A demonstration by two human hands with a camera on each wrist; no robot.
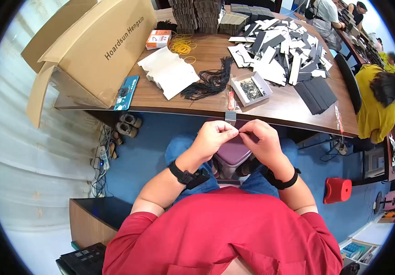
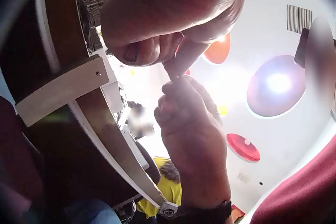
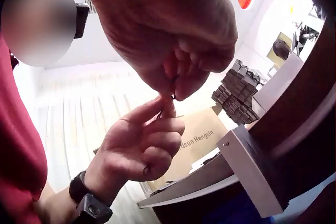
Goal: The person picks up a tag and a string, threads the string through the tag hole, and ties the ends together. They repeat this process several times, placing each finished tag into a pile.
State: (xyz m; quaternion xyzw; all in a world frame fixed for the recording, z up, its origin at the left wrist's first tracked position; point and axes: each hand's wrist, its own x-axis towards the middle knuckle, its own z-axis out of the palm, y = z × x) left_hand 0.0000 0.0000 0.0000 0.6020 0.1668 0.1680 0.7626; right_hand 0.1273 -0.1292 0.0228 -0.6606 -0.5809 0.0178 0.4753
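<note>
"Head view up on my screen: both hands meet off the near edge of the desk [image 1: 197, 104], a purple stool [image 1: 234, 153] below them. What do you log at the fingertips?"

"Left hand [image 1: 215, 137]: finger and thumb pinched tight. Right hand [image 1: 262, 141]: same, tips against the left's. On the right wrist feed I pick out a thin dark strand [image 3: 174, 97] held between them, in the air clear of the desk. Too fine for me to say whether it is knotted."

"Copy. Next thing outward?"

"Grey strip [image 1: 230, 117] jutting past the desk edge, just beyond the fingers; the wrist feeds show me a hole near one end. Behind it, a white tray [image 1: 259, 100] of small bits I can't identify. Beside the tray, to the left, a bundle of black cords [image 1: 212, 79], then a creased white sheet [image 1: 169, 73]."

"And on my right side of the picture?"

"Neat stack of black cards [image 1: 315, 95]; behind it, a loose heap of black and white pieces [image 1: 282, 50]. Far left, yellow rubber bands [image 1: 182, 45] near an open carton [image 1: 105, 55] printed 'Hoardsun Hengxin'. Beyond the desk's right end, I note a person in yellow [image 1: 376, 101]."
</note>
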